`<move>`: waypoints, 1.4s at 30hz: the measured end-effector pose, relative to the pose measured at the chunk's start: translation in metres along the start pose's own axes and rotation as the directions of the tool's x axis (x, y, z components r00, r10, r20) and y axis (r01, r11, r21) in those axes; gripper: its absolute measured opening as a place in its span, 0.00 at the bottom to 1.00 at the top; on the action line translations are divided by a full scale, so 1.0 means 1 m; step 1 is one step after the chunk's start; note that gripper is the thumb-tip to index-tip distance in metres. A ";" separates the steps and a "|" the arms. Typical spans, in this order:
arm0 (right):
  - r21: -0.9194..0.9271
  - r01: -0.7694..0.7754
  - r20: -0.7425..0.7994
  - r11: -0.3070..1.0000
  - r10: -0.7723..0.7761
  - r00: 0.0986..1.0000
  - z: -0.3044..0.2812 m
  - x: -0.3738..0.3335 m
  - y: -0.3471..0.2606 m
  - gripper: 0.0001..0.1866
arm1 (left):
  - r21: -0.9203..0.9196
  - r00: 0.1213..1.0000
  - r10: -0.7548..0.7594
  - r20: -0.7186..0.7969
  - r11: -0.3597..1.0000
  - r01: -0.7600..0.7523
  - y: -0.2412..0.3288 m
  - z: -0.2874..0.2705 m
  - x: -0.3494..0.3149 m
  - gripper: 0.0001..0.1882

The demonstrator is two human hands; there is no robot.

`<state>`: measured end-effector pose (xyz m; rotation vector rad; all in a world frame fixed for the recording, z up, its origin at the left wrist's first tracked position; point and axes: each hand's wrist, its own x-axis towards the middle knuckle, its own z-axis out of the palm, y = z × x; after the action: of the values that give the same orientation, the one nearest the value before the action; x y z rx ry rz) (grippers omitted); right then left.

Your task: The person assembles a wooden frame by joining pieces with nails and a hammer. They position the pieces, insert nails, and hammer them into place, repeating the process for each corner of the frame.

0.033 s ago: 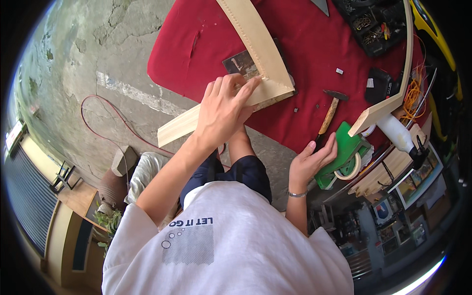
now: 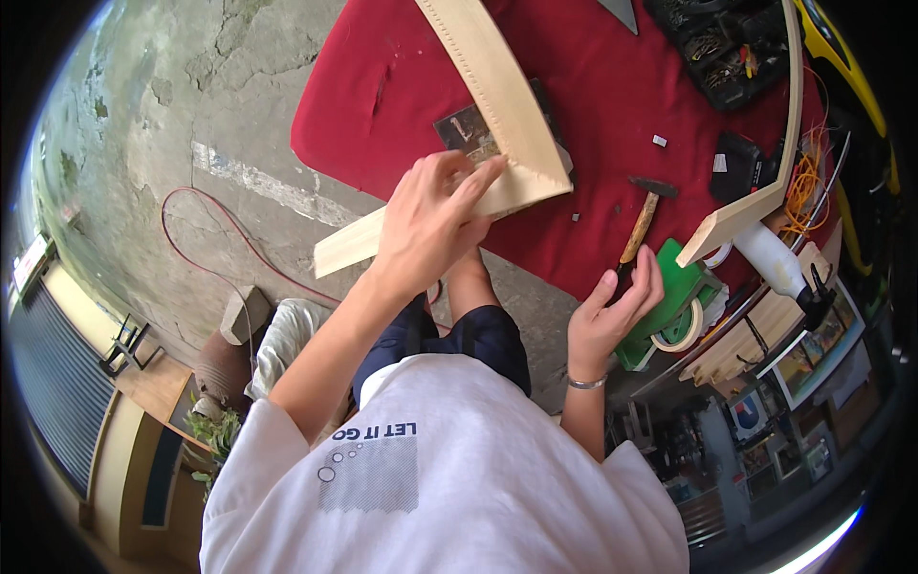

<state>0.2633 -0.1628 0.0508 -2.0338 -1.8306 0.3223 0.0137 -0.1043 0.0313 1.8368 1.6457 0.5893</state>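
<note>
My left hand [image 2: 432, 222] grips a pale wooden frame strip [image 2: 359, 239] near the corner where it meets a longer strip [image 2: 483, 72] with a beaded edge. The thumb and forefinger press at the inner corner. Beneath this corner a dark flat plate [image 2: 464, 129] partly shows. On the red cloth lies a hammer [image 2: 643, 228], head pointing away from me. My right hand [image 2: 604, 320] is at its handle end, thumb and fingers apart around it, the grip looking loose. Beside those fingers stands a green tape dispenser [image 2: 684, 282] with a tape roll.
Red cloth [image 2: 354, 105] covers the table. Another pale wood strip [image 2: 732, 222] angles along the right side, close to a white bottle [image 2: 770, 256]. Farther off are a black tray of small parts [image 2: 717, 48] and orange cord [image 2: 808, 191]. A red hose [image 2: 229, 230] crosses the floor.
The frame corner has tilted slightly under my left hand. My right hand has shifted a little to the right, its fingers lifting from the tape dispenser, while the hammer stays put.
</note>
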 end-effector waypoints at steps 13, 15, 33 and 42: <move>0.614 0.644 0.132 0.457 -0.864 0.487 0.026 0.201 -0.194 0.36 | -0.886 0.926 -0.372 -0.063 0.447 0.119 0.025 -0.175 -0.057 0.33; 0.635 0.655 0.033 0.409 -0.862 0.507 0.023 0.202 -0.211 0.38 | -0.927 0.915 -0.402 -0.044 0.357 0.113 0.015 -0.184 -0.061 0.32; 0.544 0.569 0.385 0.616 -0.786 0.483 0.015 0.192 -0.196 0.38 | -0.943 0.785 -0.565 0.252 0.036 0.329 0.010 -0.168 -0.050 0.30; 0.574 0.552 0.336 0.604 -0.789 0.514 0.018 0.184 -0.182 0.38 | -0.913 0.780 -0.534 0.328 0.032 0.407 0.013 -0.174 -0.042 0.28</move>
<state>0.1148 0.0349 0.1278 -0.8050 -2.4869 1.0421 -0.1000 -0.1229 0.1688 0.2198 1.2356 1.0712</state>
